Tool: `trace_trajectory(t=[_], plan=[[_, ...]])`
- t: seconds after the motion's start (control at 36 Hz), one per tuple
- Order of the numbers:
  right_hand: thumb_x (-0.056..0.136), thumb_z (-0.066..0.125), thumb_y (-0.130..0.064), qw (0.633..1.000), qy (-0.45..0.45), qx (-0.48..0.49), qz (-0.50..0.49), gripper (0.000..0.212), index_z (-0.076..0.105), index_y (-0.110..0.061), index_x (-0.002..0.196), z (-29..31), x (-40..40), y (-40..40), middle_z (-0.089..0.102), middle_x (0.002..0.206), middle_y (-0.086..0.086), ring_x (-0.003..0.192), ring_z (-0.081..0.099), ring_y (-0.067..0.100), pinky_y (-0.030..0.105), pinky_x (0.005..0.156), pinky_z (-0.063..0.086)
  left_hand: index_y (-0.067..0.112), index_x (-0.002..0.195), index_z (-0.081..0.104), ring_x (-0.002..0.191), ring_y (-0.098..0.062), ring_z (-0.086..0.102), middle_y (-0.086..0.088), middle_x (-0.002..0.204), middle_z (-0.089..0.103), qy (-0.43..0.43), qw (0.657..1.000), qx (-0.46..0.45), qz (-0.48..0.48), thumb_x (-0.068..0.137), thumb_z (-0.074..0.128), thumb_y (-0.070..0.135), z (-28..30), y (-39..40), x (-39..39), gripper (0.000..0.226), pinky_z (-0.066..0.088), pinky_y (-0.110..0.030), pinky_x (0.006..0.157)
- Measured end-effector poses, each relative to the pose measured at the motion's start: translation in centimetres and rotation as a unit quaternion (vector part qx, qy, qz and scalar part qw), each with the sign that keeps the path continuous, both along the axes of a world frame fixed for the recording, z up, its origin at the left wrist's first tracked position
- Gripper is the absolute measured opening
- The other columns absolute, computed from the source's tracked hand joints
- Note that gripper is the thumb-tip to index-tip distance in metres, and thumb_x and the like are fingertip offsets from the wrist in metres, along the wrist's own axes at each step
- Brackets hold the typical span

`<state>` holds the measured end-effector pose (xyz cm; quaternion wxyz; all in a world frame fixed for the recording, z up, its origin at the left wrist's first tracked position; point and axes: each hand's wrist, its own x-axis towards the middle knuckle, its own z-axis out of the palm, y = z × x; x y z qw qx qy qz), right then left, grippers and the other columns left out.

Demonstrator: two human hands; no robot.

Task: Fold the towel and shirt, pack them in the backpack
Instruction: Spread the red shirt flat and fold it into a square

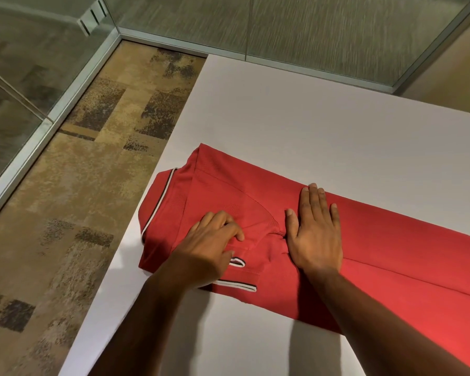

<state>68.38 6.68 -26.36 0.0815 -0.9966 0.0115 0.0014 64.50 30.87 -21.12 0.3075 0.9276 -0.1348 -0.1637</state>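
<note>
- Currently red polo shirt [350, 240] lies long-axis from collar at centre-left to hem at lower right.
- Left hand [212, 248], fingers curled, presses folded sleeve; right hand [316, 234] lies flat, holding nothing.

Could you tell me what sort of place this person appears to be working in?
Probably an office or meeting room: glass partition walls in metal frames, patterned carpet tiles, and a plain white table holding the red shirt.

No readable text showing, no labels, brands, numbers or signs appearing on the shirt [364, 240], nothing legible on the table [310, 126]
</note>
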Motion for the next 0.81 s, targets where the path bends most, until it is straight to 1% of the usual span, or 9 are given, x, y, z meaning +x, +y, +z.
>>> trace_trajectory(t=[0.08,0.14,0.25,0.31,0.36,0.5,0.61,0.69,0.81], plan=[[0.107,0.012,-0.053,1.000,0.002,-0.001,0.000,0.069,0.020,-0.015,0.165,-0.06,0.00,-0.03,0.010,0.173,0.001,0.160,0.001,0.013,0.044,0.130,0.006,0.031,0.102,0.063,0.108,-0.007,0.042,0.016,0.111,0.046,-0.008,1.000,-0.022,0.011,0.089,0.064,0.030,-0.27,0.03,0.21,0.013,0.038,-0.037,0.101],[0.107,0.011,-0.053,1.000,0.001,0.000,0.000,0.069,0.019,-0.015,0.165,-0.03,0.01,-0.05,0.009,0.173,0.000,0.160,0.001,0.013,0.044,0.130,0.006,0.032,0.098,0.063,0.106,-0.005,0.042,0.017,0.110,0.045,-0.006,1.000,-0.018,0.012,0.088,0.066,0.032,-0.23,0.00,0.31,0.011,0.039,-0.038,0.101],[0.107,0.011,-0.053,1.000,-0.001,0.001,-0.001,0.070,0.020,-0.015,0.164,0.02,0.00,0.00,0.011,0.173,0.001,0.160,0.003,0.014,0.044,0.130,0.007,0.040,0.113,0.054,0.112,-0.005,0.034,0.020,0.118,0.035,0.044,0.998,0.037,-0.014,0.077,0.076,0.042,0.44,-0.30,0.15,0.042,0.032,-0.029,0.102],[0.107,0.012,-0.053,1.000,-0.002,0.002,-0.001,0.070,0.021,-0.014,0.164,0.03,0.01,0.01,0.011,0.173,0.001,0.160,0.004,0.014,0.045,0.130,0.007,0.042,0.117,0.049,0.113,-0.005,0.031,0.020,0.120,0.032,0.045,0.997,0.061,-0.026,0.075,0.076,0.037,0.62,-0.50,0.04,0.050,0.029,-0.027,0.099],[0.107,0.012,-0.053,1.000,-0.002,0.004,-0.002,0.070,0.022,-0.014,0.164,0.00,0.01,0.00,0.012,0.173,0.002,0.160,0.004,0.014,0.045,0.130,0.008,0.043,0.118,0.049,0.113,-0.005,0.031,0.020,0.120,0.031,0.046,0.997,0.063,-0.026,0.077,0.076,0.030,0.59,-0.51,0.09,0.051,0.028,-0.027,0.099],[0.107,0.011,-0.053,1.000,0.000,0.002,-0.001,0.070,0.021,-0.015,0.164,0.02,0.00,-0.01,0.011,0.173,0.001,0.160,0.002,0.014,0.045,0.130,0.007,0.038,0.114,0.056,0.111,-0.007,0.035,0.017,0.117,0.036,0.021,0.998,0.049,-0.018,0.082,0.067,0.021,0.23,-0.38,0.29,0.038,0.035,-0.035,0.102],[0.107,0.012,-0.053,1.000,-0.005,0.004,-0.002,0.069,0.023,-0.014,0.164,-0.03,0.00,-0.02,0.013,0.173,0.002,0.160,0.004,0.014,0.046,0.130,0.009,0.034,0.103,0.059,0.107,-0.008,0.040,0.016,0.113,0.042,0.009,1.000,0.022,0.000,0.080,0.052,0.021,0.18,-0.37,0.13,0.028,0.039,-0.038,0.098],[0.107,0.013,-0.052,1.000,-0.006,0.005,-0.002,0.069,0.023,-0.014,0.164,-0.03,0.04,-0.02,0.013,0.172,0.002,0.160,0.005,0.015,0.047,0.130,0.010,0.030,0.091,0.059,0.100,-0.008,0.045,0.018,0.105,0.045,-0.021,1.000,0.008,0.017,0.085,0.049,0.022,-0.08,-0.53,-0.06,0.013,0.043,-0.041,0.092],[0.108,0.014,-0.052,1.000,-0.008,0.003,0.000,0.068,0.023,-0.014,0.164,-0.08,0.02,-0.02,0.014,0.172,0.003,0.160,0.005,0.015,0.046,0.130,0.010,0.026,0.087,0.059,0.097,-0.011,0.053,0.013,0.097,0.053,-0.051,0.996,-0.058,0.054,0.088,0.050,0.016,0.70,-0.87,-0.18,0.013,0.045,-0.038,0.088]])
